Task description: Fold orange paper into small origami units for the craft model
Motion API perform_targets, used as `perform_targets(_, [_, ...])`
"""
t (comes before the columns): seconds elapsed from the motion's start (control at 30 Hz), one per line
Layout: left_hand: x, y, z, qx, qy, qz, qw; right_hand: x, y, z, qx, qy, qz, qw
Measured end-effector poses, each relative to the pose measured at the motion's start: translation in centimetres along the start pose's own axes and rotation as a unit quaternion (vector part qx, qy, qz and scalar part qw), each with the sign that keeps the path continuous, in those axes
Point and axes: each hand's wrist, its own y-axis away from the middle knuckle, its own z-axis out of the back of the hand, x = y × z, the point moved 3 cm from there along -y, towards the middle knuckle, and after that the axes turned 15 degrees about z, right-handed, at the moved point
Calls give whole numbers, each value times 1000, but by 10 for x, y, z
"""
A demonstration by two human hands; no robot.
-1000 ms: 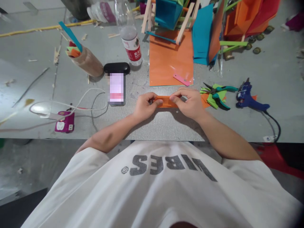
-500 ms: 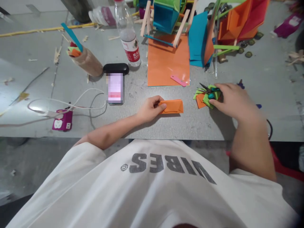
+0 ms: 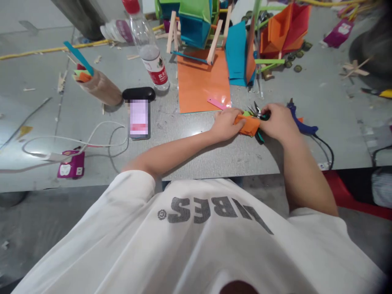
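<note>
A folded orange paper piece (image 3: 250, 125) is held in my left hand (image 3: 227, 124), thumb on top, over the pile of green and orange scraps. My right hand (image 3: 278, 119) is closed at the dark-handled pliers (image 3: 259, 136), whose metal jaws point up and away from me. Its fingertips meet the right end of the orange piece, and whether they grip the pliers or paper is hidden. Green scraps (image 3: 246, 113) show just behind the orange piece. A pink strip (image 3: 216, 103) lies by my left hand on the orange sheet (image 3: 203, 83).
A blue glue gun (image 3: 301, 122) with a black cord lies right of my right hand. Behind stand paper-and-stick models (image 3: 196, 24) and a water bottle (image 3: 154, 67). A phone (image 3: 139, 118), a brown cup (image 3: 102, 87) and a purple box (image 3: 71, 164) are at left.
My left hand has moved right with the orange piece, to the scraps and pliers. The two hands are now close together. The view has shifted right, bringing the glue gun into full sight.
</note>
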Motion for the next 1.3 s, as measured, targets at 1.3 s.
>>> perform_targets(1.3, [15,-10,42,-69,240,99,963,8,13,-2,-111,-65,-109,986])
